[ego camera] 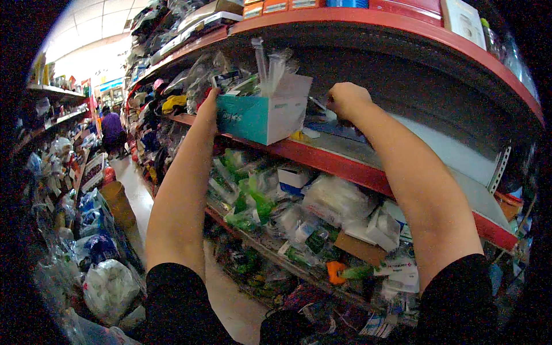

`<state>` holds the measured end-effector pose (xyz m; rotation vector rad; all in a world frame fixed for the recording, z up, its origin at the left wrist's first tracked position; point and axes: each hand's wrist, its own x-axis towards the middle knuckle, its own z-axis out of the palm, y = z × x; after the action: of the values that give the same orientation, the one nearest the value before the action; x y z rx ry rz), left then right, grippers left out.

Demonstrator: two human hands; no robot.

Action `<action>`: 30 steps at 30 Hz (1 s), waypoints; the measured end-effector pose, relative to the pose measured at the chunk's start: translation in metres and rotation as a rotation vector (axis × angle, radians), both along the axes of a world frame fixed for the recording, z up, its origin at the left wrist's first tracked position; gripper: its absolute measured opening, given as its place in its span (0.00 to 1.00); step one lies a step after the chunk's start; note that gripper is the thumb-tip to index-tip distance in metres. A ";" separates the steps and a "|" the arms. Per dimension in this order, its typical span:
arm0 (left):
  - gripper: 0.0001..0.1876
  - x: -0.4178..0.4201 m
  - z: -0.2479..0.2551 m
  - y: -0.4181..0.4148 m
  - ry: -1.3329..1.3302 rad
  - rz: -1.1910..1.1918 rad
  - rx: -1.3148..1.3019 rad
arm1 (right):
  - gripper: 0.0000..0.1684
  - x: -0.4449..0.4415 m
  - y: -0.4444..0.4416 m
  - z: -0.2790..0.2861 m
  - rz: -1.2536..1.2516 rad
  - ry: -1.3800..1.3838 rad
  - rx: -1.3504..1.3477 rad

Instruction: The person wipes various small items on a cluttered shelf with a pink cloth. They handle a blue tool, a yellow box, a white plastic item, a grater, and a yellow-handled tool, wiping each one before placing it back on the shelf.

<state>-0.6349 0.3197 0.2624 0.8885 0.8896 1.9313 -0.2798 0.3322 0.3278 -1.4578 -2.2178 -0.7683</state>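
A teal and white cardboard box [243,118] sits on the red-edged metal shelf [340,160], its front corner at the shelf's edge. Clear plastic tubes or sleeves [271,69] and other small packaged items stick up out of its open top. My left hand [212,100] grips the box's left side. To the right of the box, my right hand [351,100] is above the shelf with its fingers curled. A thin pale piece [319,104] shows by its fingertips; whether they hold it is unclear. Small yellow and white pieces [306,133] lie beside the box.
Overhead runs another red shelf [388,19] with boxes on it. The lower shelf [267,246] is crowded with bagged goods and small cartons. At left, wrapped goods [110,289] line a narrow aisle [131,185], where a person in purple [113,129] is farther off.
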 end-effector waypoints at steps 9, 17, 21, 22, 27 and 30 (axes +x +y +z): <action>0.28 -0.003 -0.002 -0.011 0.062 0.021 0.014 | 0.11 -0.032 0.017 -0.002 0.049 -0.113 0.061; 0.31 0.005 -0.007 -0.001 0.047 0.032 0.031 | 0.21 -0.047 0.040 -0.008 -0.044 -0.109 -0.078; 0.32 -0.018 -0.005 0.013 0.058 0.070 0.039 | 0.16 -0.053 0.055 -0.016 0.079 -0.148 0.085; 0.32 0.005 -0.007 0.007 0.052 0.039 0.023 | 0.14 -0.034 0.064 -0.023 0.080 -0.197 0.114; 0.32 -0.007 -0.006 0.007 0.020 0.052 0.068 | 0.14 -0.043 0.049 -0.015 -0.041 -0.205 0.026; 0.32 -0.014 -0.008 0.008 0.053 0.011 0.118 | 0.13 -0.052 0.036 -0.011 -0.093 -0.244 -0.017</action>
<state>-0.6490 0.3275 0.2545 1.0094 0.8188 1.9948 -0.3316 0.3684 0.3167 -1.5572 -2.3497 -1.0084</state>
